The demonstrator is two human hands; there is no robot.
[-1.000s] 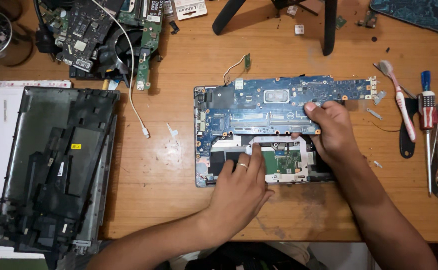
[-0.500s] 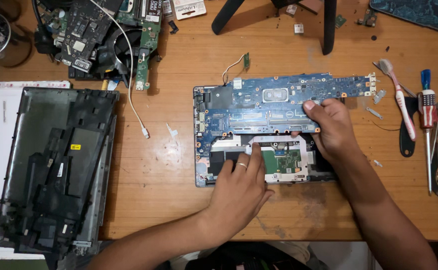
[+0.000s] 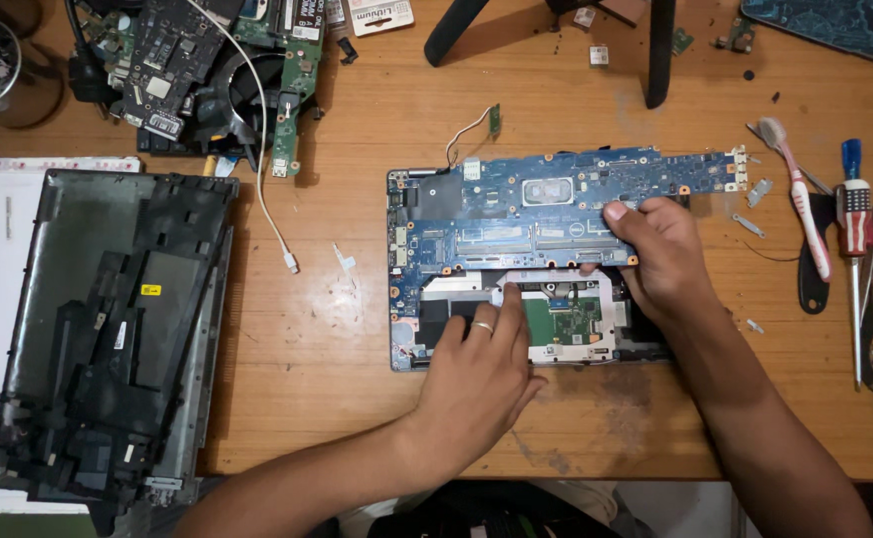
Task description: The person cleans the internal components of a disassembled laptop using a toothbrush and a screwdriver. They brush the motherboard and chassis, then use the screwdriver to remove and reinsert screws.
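The opened laptop base [image 3: 456,329] lies at the centre of the wooden bench [image 3: 337,399], with its blue motherboard [image 3: 516,214] seated across the upper half. The left hand [image 3: 481,374] rests open, fingers extended onto the touchpad bracket [image 3: 566,324]. The right hand [image 3: 660,254] pinches the motherboard's lower edge.

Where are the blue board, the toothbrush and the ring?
blue board [image 3: 516,194], head view, bare top part left of the chip
toothbrush [image 3: 803,204], head view, middle of the handle
ring [image 3: 482,327], head view, band on a left-hand finger
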